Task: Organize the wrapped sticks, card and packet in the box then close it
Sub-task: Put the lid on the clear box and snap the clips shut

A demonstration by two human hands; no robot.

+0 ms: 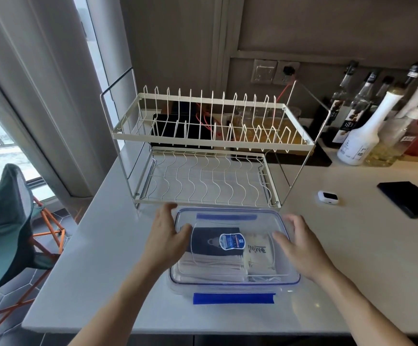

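The clear rectangular plastic box [235, 280] with blue-edged lid [230, 221] sits on the white glossy counter [108, 245], holding white wrapped sticks [210, 267], a dark card [203, 242] and a cream packet [259, 255]. Left hand [164, 236] and right hand [300, 248], fingers relaxed and spread, touch the lid's ends. A cream wire dish rack [210, 146] stands behind.

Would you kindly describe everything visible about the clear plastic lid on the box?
The clear plastic lid with a blue rim lies flat on the clear plastic box at the white counter's near edge. Blue latch flaps show at its near and far sides; the near one juts outward, seemingly unfastened. A blue label sits at its centre. The left hand and right hand rest on its ends, fingers straight.
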